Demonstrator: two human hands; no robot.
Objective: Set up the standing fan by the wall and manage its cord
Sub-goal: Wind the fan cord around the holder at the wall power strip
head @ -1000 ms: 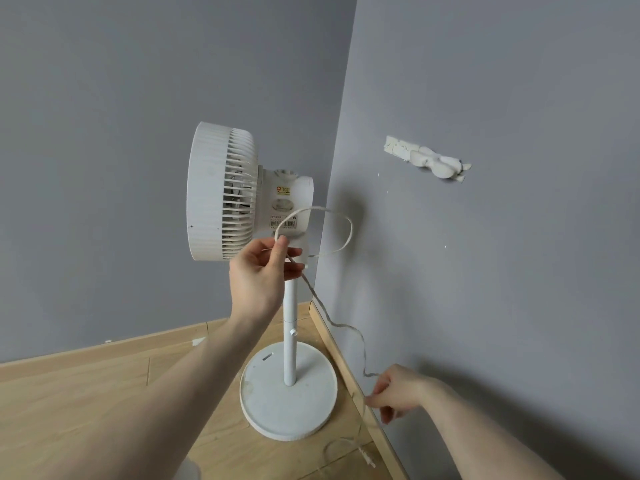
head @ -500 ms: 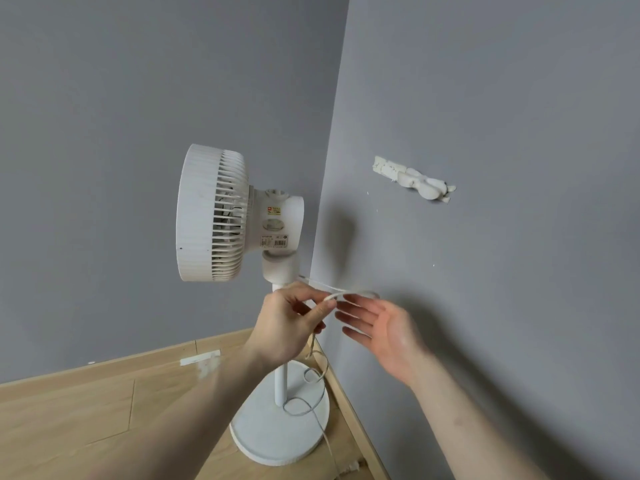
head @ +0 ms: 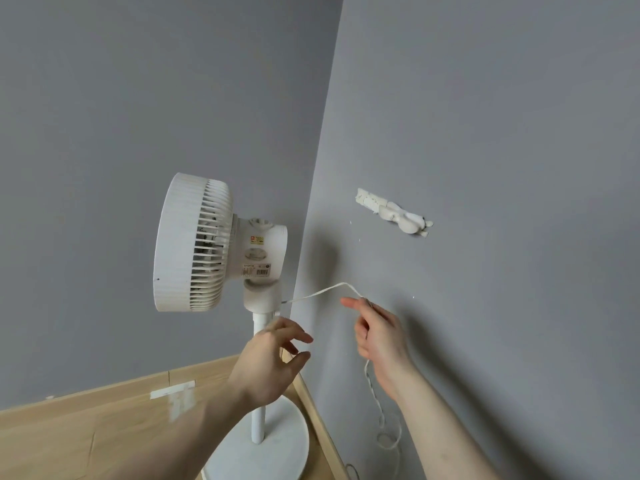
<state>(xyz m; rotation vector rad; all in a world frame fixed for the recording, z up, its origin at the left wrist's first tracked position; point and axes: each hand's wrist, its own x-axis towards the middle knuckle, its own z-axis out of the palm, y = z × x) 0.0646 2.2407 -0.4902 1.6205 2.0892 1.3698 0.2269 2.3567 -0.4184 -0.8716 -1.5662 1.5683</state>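
White standing fan (head: 194, 242), upright on wood floor (head: 86, 438) in grey wall corner. Cord (head: 318, 292) runs from fan neck to right hand (head: 379, 336), fingers curled gripping it; remainder dangles. Left hand (head: 268, 362) loosely open, empty. Step: gathering cord. Next, likely: coil slack.

Fan (head: 194, 244) base cut off by bottom edge, partly behind left arm; cord (head: 318, 293) end runs out of frame; label print too small to read
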